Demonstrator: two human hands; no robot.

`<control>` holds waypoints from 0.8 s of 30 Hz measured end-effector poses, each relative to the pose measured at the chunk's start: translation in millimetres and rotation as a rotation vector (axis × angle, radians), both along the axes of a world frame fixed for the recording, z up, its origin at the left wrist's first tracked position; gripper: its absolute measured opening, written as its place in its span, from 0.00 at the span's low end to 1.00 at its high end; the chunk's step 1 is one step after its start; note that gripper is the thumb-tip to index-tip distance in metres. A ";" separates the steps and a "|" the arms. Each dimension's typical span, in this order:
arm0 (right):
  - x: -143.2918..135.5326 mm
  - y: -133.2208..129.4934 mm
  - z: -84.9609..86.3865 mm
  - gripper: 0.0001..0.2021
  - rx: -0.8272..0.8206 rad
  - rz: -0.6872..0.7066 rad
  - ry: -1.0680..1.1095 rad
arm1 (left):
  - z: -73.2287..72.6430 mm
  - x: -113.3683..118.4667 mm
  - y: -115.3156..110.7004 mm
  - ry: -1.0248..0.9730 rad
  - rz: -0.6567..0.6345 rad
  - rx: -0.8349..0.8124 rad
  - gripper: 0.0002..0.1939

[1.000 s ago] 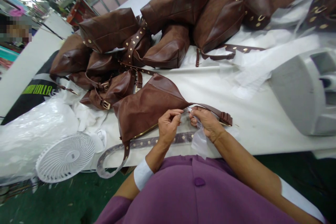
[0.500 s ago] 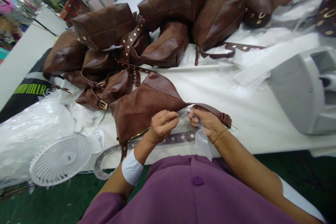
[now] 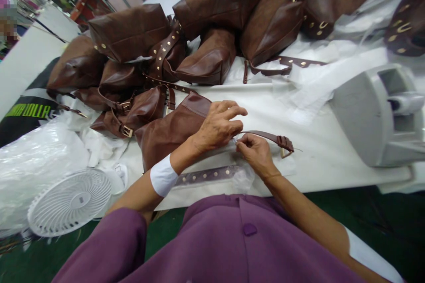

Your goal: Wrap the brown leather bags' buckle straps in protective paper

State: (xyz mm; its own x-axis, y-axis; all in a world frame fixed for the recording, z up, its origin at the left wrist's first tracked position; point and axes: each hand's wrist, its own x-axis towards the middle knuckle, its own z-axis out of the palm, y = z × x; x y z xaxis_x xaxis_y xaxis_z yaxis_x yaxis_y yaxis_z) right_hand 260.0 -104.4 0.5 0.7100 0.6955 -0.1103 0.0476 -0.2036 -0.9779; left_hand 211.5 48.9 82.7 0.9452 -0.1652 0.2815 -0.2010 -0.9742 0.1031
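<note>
A brown handbag of suede-like and smooth leather lies on the table before me, its right end hidden under my left hand. That hand bends over the strap's base, upper fingers apart, lower fingers closed on something I cannot make out. My right hand pinches a bit of clear plastic film close beside it. From the bag's end a leather strap with a buckle runs to the right. Below my hands lies a studded strap in clear wrap, with crumpled film at its right end.
Several more brown handbags are piled along the back. A white fan and heaped clear plastic lie on the left. A grey plastic tape dispenser-like device stands right, beside white paper. The white table ends near my body.
My left hand has moved up and right, over the bag's end, with its fingers more raised. My right hand stays close, pinching; the film that hung from it now lies lower, by the studded strap.
</note>
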 end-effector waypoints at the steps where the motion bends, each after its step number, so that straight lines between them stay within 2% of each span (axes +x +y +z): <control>1: -1.1 -2.1 2.2 0.06 -0.014 -0.001 -0.108 | -0.5 7.8 1.0 0.035 -0.015 -0.012 0.09; 7: -9.0 -14.2 6.0 0.06 -0.080 -0.003 -0.543 | -11.5 36.2 2.3 0.222 -0.068 -0.217 0.04; 12: -11.3 -22.7 8.3 0.10 -0.272 0.012 -0.865 | -16.9 56.2 -2.0 0.340 -0.161 -0.323 0.03; 17: -18.7 -25.3 17.5 0.10 -0.350 -0.031 -0.972 | -17.4 79.1 -10.2 0.583 -0.281 -0.313 0.04; 21: -23.6 -25.1 18.0 0.11 -0.357 0.068 -1.035 | -18.3 93.0 -20.8 0.783 -0.375 -0.333 0.07; 24: -26.0 -26.0 17.2 0.10 -0.377 0.103 -1.072 | -12.4 99.7 -33.0 0.943 -0.404 -0.323 0.13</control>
State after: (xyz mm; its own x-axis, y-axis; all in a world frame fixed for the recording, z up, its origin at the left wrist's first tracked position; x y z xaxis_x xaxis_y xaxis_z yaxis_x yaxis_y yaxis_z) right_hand 234.0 -130.4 17.7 0.5061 0.8070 0.3045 0.8549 -0.4227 -0.3007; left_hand 311.2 15.9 70.3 0.6961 -0.5625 -0.4461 -0.2072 -0.7523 0.6254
